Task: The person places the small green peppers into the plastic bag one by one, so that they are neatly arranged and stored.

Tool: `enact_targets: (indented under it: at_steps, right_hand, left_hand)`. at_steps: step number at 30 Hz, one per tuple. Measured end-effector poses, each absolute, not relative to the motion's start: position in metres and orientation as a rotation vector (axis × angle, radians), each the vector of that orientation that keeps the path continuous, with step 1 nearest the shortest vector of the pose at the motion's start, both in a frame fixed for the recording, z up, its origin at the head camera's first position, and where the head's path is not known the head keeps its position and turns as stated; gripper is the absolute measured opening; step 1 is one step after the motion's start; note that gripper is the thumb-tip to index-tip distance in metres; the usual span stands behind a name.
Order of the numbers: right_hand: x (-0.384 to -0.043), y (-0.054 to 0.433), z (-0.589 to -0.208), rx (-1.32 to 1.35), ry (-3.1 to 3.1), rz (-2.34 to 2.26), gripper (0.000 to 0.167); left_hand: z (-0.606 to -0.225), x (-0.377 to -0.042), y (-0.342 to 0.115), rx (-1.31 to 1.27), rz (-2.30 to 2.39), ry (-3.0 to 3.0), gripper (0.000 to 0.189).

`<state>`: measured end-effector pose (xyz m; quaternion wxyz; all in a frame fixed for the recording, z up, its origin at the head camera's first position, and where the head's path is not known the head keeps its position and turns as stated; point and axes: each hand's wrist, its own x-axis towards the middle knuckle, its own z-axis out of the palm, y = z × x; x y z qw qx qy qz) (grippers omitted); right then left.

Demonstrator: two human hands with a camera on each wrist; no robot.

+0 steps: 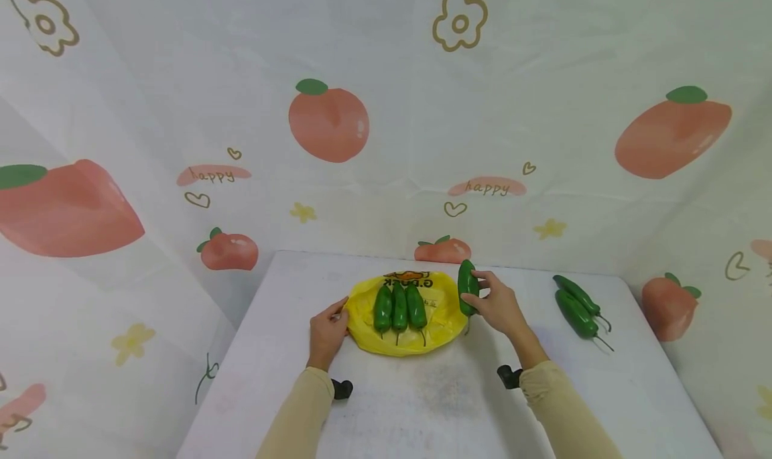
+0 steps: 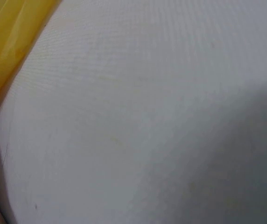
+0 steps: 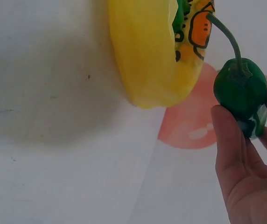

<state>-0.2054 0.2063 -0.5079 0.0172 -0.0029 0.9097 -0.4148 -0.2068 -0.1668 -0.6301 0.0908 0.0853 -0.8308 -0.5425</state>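
Note:
A yellow plastic bag (image 1: pixel 368 338) with dark print lies spread on the table, its rim forming an oval. Inside it three green peppers (image 1: pixel 399 308) lie side by side, stems toward the near edge. My left hand (image 1: pixel 328 332) pinches the bag's left rim; in the left wrist view only a bit of the fingers and the yellow bag (image 2: pixel 12 42) show. My right hand (image 1: pixel 500 305) holds another green pepper (image 1: pixel 467 286) between thumb and fingers at the bag's right edge. The right wrist view shows this pepper (image 3: pixel 241 88) stem end first, apart from the bag.
Two more green peppers (image 1: pixel 577 311) lie together on the right part of the white table (image 1: pixel 434 412). A printed cloth (image 1: pixel 386 198) with peaches and flowers hangs behind the table and at both sides. Black straps (image 1: pixel 510 376) sit at the wrists.

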Motion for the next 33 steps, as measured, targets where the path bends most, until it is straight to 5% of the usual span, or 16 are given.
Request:
enact_targets:
  at_steps: [33]
  right_hand:
    - [-0.216,0.158,-0.528,-0.064,2.796,-1.293,0.060]
  left_hand:
    - [-0.631,-0.208,-0.167,0.289,-1.655,-2.476,0.031]
